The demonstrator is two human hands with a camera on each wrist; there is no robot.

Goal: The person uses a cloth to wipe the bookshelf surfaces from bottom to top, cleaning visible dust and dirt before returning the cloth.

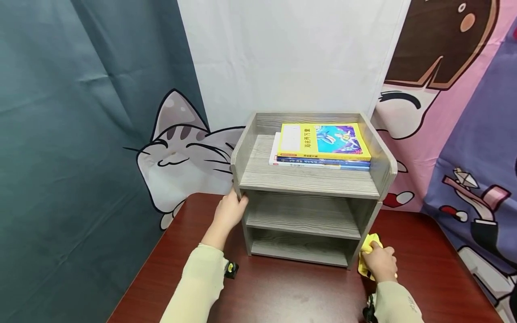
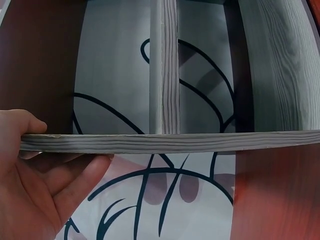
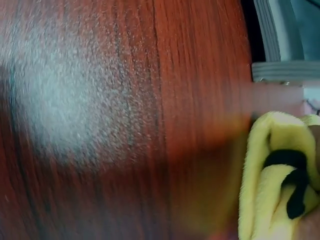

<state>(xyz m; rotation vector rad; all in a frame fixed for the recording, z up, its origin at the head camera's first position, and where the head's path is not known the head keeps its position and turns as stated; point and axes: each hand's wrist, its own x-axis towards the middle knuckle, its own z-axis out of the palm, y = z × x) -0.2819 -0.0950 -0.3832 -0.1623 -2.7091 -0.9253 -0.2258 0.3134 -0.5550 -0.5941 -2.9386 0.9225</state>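
A grey wood-grain shelf unit (image 1: 311, 180) stands on the table, with an open top tier and two compartments below. My left hand (image 1: 230, 210) grips the front edge of its left side panel. In the left wrist view, the thumb lies on one side of that panel edge (image 2: 125, 144) and the fingers on the other. Low beside the unit's right side, my right hand (image 1: 380, 261) holds a bunched yellow cloth (image 1: 362, 268) close over the table. The right wrist view shows folds of the cloth (image 3: 255, 200) with black marks; most of that hand is out of frame there.
Several books (image 1: 299, 140) lie stacked on the top tier, a yellow-covered one uppermost. The table (image 1: 291, 291) is glossy red-brown wood. Behind it hang a white curtain (image 1: 291, 54) and cartoon-printed cloths, including a grey cat (image 1: 177, 157) at the left.
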